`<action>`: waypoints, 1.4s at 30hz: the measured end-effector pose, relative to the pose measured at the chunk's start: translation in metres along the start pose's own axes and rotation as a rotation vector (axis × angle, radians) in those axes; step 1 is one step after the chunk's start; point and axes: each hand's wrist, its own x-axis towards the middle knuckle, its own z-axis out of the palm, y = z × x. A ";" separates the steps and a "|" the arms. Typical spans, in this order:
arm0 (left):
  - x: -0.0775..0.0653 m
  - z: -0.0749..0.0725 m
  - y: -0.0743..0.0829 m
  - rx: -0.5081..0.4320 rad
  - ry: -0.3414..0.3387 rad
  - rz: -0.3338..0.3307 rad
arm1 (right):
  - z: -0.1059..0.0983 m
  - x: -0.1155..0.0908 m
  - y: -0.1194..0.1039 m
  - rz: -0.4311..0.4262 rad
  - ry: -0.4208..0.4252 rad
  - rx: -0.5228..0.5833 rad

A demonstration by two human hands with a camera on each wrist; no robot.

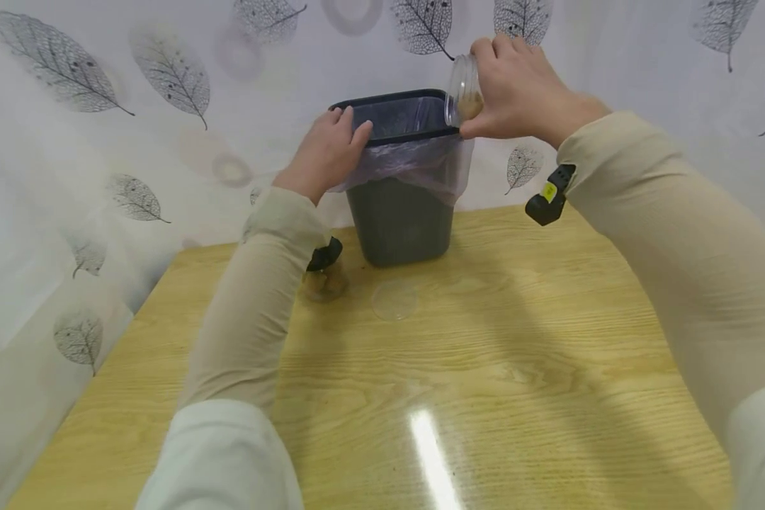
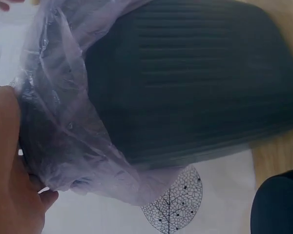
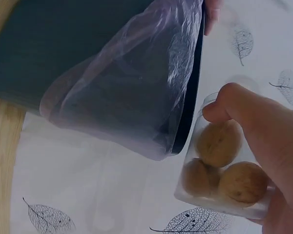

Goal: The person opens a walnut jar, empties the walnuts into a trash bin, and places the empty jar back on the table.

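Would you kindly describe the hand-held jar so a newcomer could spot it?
Toward the back of the table stands a dark bin with a purple bag. Beside the bin's rim, the right hand grips a clear jar holding brown, walnut-like balls. Unlike the container near the bin's foot, it is raised off the table.

wood-grain table (image 1: 516, 397): grey bin (image 1: 398, 223), clear disc (image 1: 394, 300), partly hidden container (image 1: 327, 285).

The right hand (image 3: 268, 139) grips a clear jar (image 3: 210, 200) of brown balls (image 3: 219, 144). Beside the grip, a purplish liner (image 3: 127, 95) drapes a dark bin (image 3: 63, 44).
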 end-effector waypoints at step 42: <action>0.015 0.012 0.003 0.418 0.040 0.174 | 0.007 0.026 0.002 -0.217 0.105 -0.464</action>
